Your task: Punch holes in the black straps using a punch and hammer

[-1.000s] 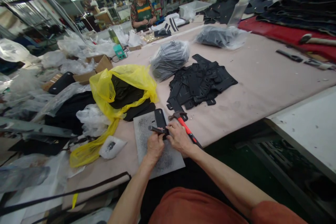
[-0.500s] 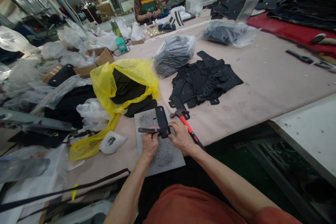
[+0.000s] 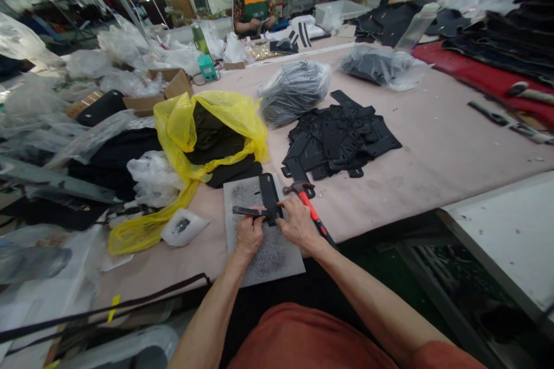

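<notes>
"Two grips to record. State of each?"

"The left hand [image 3: 249, 237] is closed on a slim metal tool [image 3: 247, 211], one end pointing left, the other at the lower part of a black strip [image 3: 269, 189]. The right hand [image 3: 298, 222] has its fingertips at the strip's right edge; whether they pinch or merely press, I cannot tell."

"Position of the strip?"

"On the speckled board [image 3: 270, 256], on the table [image 3: 433, 167]. A red-handled hammer [image 3: 310, 207] lies just beside the right hand; a pile of black pieces [image 3: 340, 138] lies beyond."

"Handling advice?"

"In my judgement: steady the strip flat, square the tool's working end to it, and keep fingertips clear of that end."

"Changes from one second ago?"

"The hands are farther apart, and more of the strip's lower end shows. Hammer unmoved."
</notes>
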The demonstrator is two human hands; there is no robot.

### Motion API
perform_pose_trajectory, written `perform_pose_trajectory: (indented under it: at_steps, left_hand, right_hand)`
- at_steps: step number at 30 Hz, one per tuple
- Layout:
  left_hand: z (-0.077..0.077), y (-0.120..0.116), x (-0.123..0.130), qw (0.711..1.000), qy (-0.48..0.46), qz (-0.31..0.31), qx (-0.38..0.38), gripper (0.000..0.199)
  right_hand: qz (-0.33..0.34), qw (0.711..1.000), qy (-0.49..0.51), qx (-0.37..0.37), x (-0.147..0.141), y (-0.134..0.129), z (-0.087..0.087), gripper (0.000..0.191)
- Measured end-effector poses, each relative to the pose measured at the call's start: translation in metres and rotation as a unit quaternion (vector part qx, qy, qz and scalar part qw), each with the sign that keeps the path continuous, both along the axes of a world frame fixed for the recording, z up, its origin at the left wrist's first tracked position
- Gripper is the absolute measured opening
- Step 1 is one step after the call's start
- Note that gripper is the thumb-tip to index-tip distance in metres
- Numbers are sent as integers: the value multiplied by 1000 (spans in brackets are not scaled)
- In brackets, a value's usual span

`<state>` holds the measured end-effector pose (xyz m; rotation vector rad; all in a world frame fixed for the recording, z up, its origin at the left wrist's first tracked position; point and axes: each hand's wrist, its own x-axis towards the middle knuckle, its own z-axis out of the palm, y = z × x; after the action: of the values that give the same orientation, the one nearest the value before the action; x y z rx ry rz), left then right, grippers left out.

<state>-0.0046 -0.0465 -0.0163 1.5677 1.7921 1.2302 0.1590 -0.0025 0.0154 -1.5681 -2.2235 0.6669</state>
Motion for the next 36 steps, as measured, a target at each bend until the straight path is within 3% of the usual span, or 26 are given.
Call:
perform_pose_trajectory:
  at_steps: [8, 15, 20, 23, 33, 36]
  left_hand:
    - [0, 0, -5, 1000, -3, 15, -10, 21]
    - [-6, -3, -9, 997, -8, 79, 16, 21]
    - [-6, -5, -10, 993, -7, 116, 7, 23]
    - [-3, -5, -9, 994, -2, 112, 4, 22]
    - [-3, -5, -7, 993, -15, 116, 27, 20]
    - [-4, -4, -8, 993, -12, 113, 21, 20]
  right_hand:
    - [-37, 995, -97, -4, -36, 35, 15, 44]
    - [-42, 988, -150, -23, -65, 53, 25, 50]
    - [-34, 985, -143, -88, -64, 60, 26, 46]
    - [-23, 985, -153, -78, -62, 64, 26, 45]
    - [-16, 978, -170, -117, -47, 81, 28, 68]
    - [-14, 982, -139, -127, -39, 82, 25, 60]
